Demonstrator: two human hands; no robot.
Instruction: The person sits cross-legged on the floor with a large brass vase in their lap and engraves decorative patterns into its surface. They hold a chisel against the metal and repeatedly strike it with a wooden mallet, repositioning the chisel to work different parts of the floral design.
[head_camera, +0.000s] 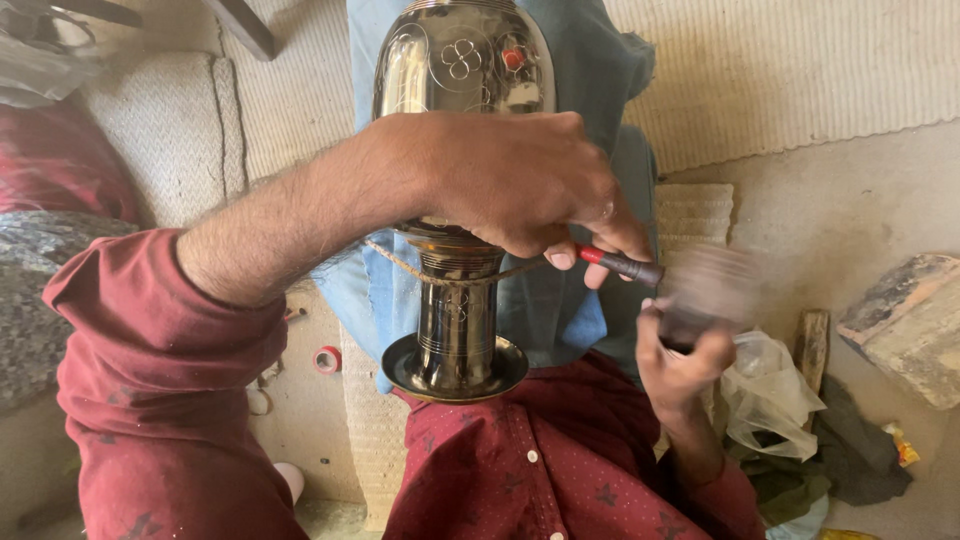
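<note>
Woven floor mat (800, 70) | left hand (520, 180) fingers pinch punch tool (625, 265) against brass vase (460, 200) | right hand (685, 355) grips blurred mallet (705, 290)

Dark red buttoned shirt (540, 470), small star print, long sleeves (160, 400) pushed up forearms

Floor-level craft workshop w/ me seated on woven mats (790, 70). Evidence: engraved brass vase (460, 90) propped on cloth, bare dusty concrete floor (850, 210), stone block (910, 320), wood scrap (812, 345), tape roll (327, 360), crumpled plastic bag (770, 400).
</note>
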